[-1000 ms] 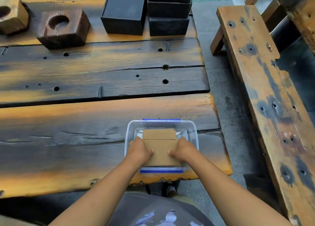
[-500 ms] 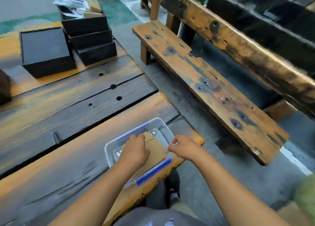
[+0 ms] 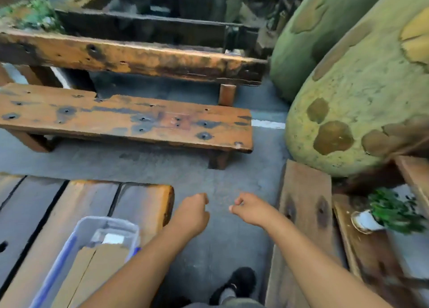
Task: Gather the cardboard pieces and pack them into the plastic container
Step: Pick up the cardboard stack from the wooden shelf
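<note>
Item 1, plastic container (image 3: pixel 92 233): clear tub with blue trim, on the counter (image 3: pixel 144 205) at my lower left, close to its near edge. Lid not seen.

Item 2, cardboard pieces (image 3: pixel 92 268): flat brown sheets lying inside the tub, their upper ends leaning on its wall; picture blurred, count not possible.

Item 3, left hand (image 3: pixel 192 214): over the floor (image 3: pixel 209 180) just past the counter's corner, fingers curled loosely, holding nothing.

Item 4, right hand (image 3: pixel 251 211): near the left, also over the floor, fingers loosely curled, empty.

Item 5, surroundings: wooden bench (image 3: pixel 125 119) ahead, plank (image 3: pixel 304 203) and potted plant (image 3: pixel 392 212) at right. No loose cardboard visible in this direction.

Handling note: I judge the gathering step is on. I would scan for remaining pieces first, stack them square, then lay them flat so the tub can close.
</note>
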{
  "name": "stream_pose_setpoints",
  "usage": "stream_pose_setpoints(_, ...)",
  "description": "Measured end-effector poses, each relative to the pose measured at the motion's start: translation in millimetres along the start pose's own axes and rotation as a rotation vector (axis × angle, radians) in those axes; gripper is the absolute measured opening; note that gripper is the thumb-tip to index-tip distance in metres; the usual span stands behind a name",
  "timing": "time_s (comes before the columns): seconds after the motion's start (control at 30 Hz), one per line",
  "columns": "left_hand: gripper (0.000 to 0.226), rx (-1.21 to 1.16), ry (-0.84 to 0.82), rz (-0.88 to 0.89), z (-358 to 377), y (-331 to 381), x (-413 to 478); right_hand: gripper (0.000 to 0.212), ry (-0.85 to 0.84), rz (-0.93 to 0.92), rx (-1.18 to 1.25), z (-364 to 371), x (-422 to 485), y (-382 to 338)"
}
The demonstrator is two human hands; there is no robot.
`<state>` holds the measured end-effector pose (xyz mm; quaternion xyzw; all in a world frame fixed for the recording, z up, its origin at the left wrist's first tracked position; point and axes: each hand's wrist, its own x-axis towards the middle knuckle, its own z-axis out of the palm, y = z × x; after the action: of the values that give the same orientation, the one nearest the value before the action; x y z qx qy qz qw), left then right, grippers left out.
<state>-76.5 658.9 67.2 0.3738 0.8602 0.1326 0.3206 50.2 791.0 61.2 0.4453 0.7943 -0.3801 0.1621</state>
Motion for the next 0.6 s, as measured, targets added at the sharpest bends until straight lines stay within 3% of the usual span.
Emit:
stream_pose_setpoints(0.4, 0.036, 0.386, -0.235, 0.463, 98, 237, 75, 0.027, 0.351, 0.377, 0.432, -107, -54, 224)
stream_pose_setpoints(0.47, 0.035, 0.452, -0.268, 0.565, 120, 277, 77, 0.036, 0.430, 0.445, 0.463, -117, -74, 256)
stream_pose_setpoints(0.6, 0.036, 0.550, -0.380, 0.741, 163, 349, 68, 0.034, 0.501, 0.585, 0.499, -123, -114, 312)
